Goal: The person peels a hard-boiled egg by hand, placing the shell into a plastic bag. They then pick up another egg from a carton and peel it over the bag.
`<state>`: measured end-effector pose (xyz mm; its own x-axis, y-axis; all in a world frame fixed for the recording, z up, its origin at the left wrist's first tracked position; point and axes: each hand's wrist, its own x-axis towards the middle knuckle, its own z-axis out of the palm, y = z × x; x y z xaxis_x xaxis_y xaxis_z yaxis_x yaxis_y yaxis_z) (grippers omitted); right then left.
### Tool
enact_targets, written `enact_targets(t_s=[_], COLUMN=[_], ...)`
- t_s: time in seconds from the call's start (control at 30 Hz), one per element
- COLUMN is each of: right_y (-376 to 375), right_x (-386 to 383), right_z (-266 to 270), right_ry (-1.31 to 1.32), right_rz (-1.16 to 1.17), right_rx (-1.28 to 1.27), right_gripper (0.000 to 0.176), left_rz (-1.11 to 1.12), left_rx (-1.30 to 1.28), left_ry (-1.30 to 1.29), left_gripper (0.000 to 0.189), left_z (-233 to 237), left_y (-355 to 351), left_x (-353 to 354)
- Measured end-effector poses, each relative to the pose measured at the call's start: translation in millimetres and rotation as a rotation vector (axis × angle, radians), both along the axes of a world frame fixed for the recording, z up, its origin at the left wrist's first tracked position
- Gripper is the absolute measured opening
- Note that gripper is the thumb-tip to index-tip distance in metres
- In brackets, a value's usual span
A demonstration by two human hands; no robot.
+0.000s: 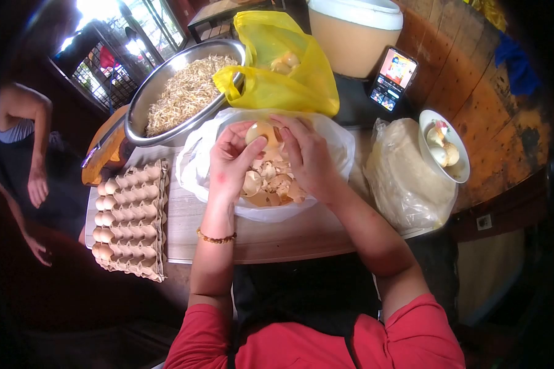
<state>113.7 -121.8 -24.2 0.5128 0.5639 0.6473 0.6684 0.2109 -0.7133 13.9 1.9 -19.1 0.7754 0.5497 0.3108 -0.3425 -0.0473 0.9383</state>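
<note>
My left hand is closed around a pale brown egg, its thumb pressed on the egg's lower side. On the egg's right side, my right hand has its fingertips bent against it; that thumb is mostly hidden. Both hands are over an open white plastic bag. Broken eggshells lie in the bag below them. Behind it stands a yellow plastic bag with several pale eggs inside.
An egg carton with eggs along its left side stands at left. Behind are a metal bowl of bean sprouts and a tan bucket. To the right are a phone, a clear bag and a white bowl. Another person's arm hangs at far left.
</note>
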Motion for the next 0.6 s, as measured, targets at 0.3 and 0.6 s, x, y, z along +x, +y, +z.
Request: enact_targets(t_s=[0.3,0.6], right_y=[-1,0], right_x=[1,3], right_z=[0,-1], right_ry=[0.197,0.239], right_rz=[0.032,0.065], right_rx=[-0.019,0.025], right_gripper=[0.025,0.024], left_rz=[-0.083,-0.481], left_rx=[-0.130,-0.785], left_ry=[-0.003,-0.087], left_gripper=[0.031,0.049], left_z=[0,1], left_y=[11,34], left_x=[-5,-11])
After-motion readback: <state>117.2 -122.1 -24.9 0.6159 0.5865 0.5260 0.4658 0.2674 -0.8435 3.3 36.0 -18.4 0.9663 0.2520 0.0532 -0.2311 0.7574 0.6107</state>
